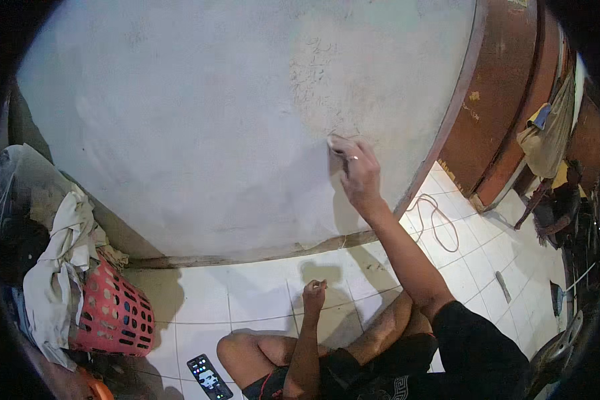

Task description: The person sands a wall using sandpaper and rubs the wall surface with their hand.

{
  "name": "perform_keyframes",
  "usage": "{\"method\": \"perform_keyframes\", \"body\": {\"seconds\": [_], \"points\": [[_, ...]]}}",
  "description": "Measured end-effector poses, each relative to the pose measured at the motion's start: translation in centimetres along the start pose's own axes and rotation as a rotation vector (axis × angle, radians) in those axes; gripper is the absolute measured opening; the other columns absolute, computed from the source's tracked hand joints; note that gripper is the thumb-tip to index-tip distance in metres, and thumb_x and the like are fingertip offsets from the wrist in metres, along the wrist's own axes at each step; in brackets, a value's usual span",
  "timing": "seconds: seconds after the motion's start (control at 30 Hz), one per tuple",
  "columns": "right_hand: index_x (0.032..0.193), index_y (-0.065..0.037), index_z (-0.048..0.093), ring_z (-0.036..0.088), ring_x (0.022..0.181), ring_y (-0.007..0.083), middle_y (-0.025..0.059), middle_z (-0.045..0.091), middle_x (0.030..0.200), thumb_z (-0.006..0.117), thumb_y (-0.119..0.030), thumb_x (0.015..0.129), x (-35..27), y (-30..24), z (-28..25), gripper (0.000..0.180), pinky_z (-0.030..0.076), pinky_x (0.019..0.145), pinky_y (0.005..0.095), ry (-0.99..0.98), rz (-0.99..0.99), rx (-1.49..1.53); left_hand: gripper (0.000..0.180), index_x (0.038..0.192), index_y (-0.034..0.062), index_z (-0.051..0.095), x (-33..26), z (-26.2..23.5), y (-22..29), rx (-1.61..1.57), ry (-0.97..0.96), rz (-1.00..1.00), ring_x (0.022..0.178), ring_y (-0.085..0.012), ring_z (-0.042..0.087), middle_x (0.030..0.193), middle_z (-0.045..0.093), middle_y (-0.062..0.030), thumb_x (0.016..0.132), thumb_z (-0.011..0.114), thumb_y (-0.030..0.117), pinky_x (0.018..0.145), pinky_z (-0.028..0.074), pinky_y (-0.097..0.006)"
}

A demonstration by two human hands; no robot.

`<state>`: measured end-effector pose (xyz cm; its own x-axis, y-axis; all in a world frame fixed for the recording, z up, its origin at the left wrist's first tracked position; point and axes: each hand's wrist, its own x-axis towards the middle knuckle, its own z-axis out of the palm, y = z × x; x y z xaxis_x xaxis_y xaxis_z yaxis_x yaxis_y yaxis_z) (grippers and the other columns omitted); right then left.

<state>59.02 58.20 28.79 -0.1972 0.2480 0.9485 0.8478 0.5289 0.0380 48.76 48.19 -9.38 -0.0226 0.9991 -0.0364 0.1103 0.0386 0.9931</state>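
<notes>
My right hand (361,172), with a ring on one finger, is raised to the pale wall (200,133). Its fingers are bent and pressed together at the wall's surface. A small whitish edge shows at the fingertips; what the hand holds is mostly hidden. Around and above the fingers the wall has a rough patch (313,77) of flaking, scratched paint. My left hand (314,295) is closed, low over the tiled floor (247,300) in front of my crossed legs. Whether anything small is inside it cannot be seen.
At the left stands a red perforated laundry basket (117,313) with pale cloth (63,227) draped over it. A lit phone (209,377) lies beside my knee. To the right are a looped cord (447,223), a flat grey strip (502,287), a brown door frame (500,100) and hanging cloth (547,137).
</notes>
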Motion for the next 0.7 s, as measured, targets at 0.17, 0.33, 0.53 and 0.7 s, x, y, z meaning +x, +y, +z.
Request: {"method": "perform_keyframes", "body": {"seconds": [0.17, 0.33, 0.53, 0.7], "points": [[0.11, -0.006, 0.06, 0.062, 0.089, 0.0315, 0.0109, 0.068, 0.106, 0.056, 0.015, 0.066, 2.1, -2.4, 1.2, 0.049, 0.051, 0.076, 0.0414, -0.153, -0.092, 0.01, 0.029, 0.076, 0.0059, 0.065, 0.1, -0.2, -0.2, -0.098, -0.01, 0.133, 0.053, -0.0117, 0.048, 0.06, 0.055, -0.0024, 0.088, 0.065, 0.032, 0.051, 0.04, -0.03], [0.11, -0.007, 0.059, 0.062, 0.089, 0.0341, 0.0124, 0.066, 0.105, 0.056, 0.014, 0.07, 1.1, -1.1, 0.8, 0.044, 0.052, 0.075, 0.0432, -0.001, -0.155, 0.107, 0.034, 0.082, -0.0006, 0.067, 0.3, -0.8, 0.1, -0.003, -0.046, -0.172, 0.076, -0.0309, 0.067, 0.08, 0.069, -0.0156, 0.085, 0.066, 0.033, 0.074, 0.051, -0.039], [0.113, -0.004, 0.057, 0.06, 0.088, 0.0354, 0.0145, 0.061, 0.097, 0.058, 0.007, 0.075, -0.6, 1.2, -0.7, 0.039, 0.051, 0.074, 0.0436, -0.106, -0.057, 0.003, 0.031, 0.078, 0.0067, 0.066, 0.1, -0.1, 0.3, -0.139, 0.013, -0.008, 0.052, -0.0085, 0.045, 0.057, 0.05, 0.0001, 0.088, 0.065, 0.036, 0.048, 0.036, -0.027], [0.113, -0.003, 0.059, 0.061, 0.088, 0.0356, 0.0177, 0.062, 0.097, 0.061, 0.01, 0.081, 0.8, 0.8, -1.1, 0.034, 0.05, 0.075, 0.0403, -0.196, -0.018, 0.133, 0.033, 0.08, 0.0058, 0.066, 0.6, 0.3, -1.5, -0.157, 0.007, 0.18, 0.051, -0.0082, 0.045, 0.059, 0.053, -0.0003, 0.087, 0.066, 0.037, 0.047, 0.036, -0.027]]}}
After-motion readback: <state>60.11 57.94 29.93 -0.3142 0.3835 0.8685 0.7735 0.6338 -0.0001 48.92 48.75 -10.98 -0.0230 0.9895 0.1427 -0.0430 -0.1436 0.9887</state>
